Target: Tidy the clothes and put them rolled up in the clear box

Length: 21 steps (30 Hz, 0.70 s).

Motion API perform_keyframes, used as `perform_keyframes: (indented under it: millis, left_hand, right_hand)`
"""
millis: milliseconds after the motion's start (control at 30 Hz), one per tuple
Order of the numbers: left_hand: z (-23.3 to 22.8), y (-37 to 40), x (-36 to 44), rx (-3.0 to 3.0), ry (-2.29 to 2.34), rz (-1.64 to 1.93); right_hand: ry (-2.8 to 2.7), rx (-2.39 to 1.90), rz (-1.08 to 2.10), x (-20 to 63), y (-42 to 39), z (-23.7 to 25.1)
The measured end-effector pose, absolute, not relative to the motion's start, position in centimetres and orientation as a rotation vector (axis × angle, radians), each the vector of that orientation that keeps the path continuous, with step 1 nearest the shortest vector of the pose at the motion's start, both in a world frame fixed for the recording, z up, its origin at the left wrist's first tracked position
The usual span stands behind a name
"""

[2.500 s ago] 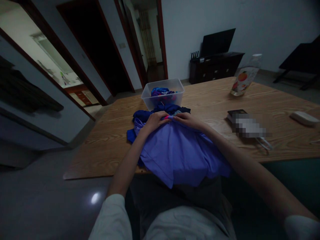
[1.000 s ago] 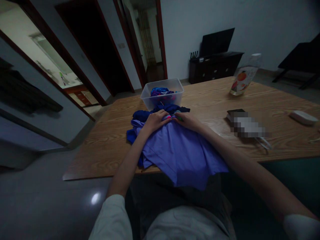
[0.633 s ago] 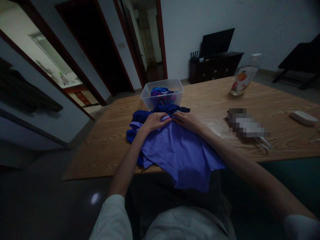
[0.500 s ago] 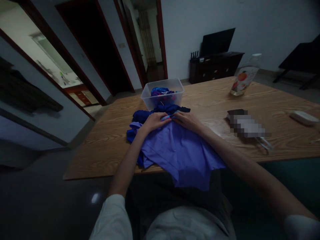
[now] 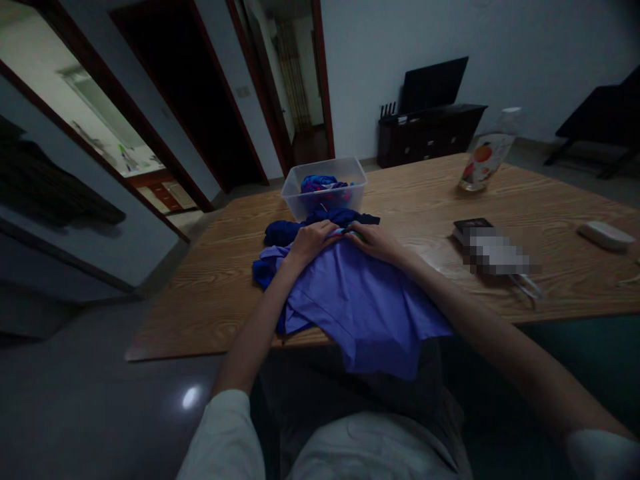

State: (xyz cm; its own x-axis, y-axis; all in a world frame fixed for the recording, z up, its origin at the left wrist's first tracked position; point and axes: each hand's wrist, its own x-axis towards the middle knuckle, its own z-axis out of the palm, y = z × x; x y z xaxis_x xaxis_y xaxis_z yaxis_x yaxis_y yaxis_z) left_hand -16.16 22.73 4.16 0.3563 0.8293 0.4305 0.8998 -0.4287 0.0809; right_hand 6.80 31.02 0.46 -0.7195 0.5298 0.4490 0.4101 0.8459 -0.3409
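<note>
A light purple garment (image 5: 363, 303) lies spread on the wooden table (image 5: 425, 200), its near hem hanging over the front edge. My left hand (image 5: 309, 241) and my right hand (image 5: 376, 241) meet at its far edge, fingers pinched on the cloth around a small pink and teal piece. A dark blue garment (image 5: 295, 230) is bunched just behind my hands. Beyond it stands a clear plastic tub (image 5: 326, 187) with more blue and purple fabric inside.
A plastic bottle with a fruit label (image 5: 484, 159) stands at the far right of the table. A dark flat object (image 5: 473, 227) and a white oblong object (image 5: 605, 235) lie to the right. Doorways open on the left; a dark cabinet (image 5: 430, 133) stands at the back wall.
The purple garment has been drawn up the table a little, so less of it hangs over the front edge. My hands stayed together at its far edge.
</note>
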Motion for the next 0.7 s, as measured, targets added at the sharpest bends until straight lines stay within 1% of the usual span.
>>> perform_keyframes:
  millis: [200, 467, 700]
  left_hand:
    - [4.34, 22.76, -16.5, -2.421, -1.568, -0.539]
    - [4.84, 22.28, -16.56, -2.512, -1.677, -0.681]
    - [4.97, 22.39, -16.55, -2.569, -1.761, -0.724]
  right_hand:
    - [-2.504, -0.663, 0.286, 6.77, 31.55, -0.16]
    - [-2.524, -0.616, 0.047, 6.97, 31.12, 0.02]
    - [-2.532, -0.635, -0.046, 6.99, 30.86, 0.43]
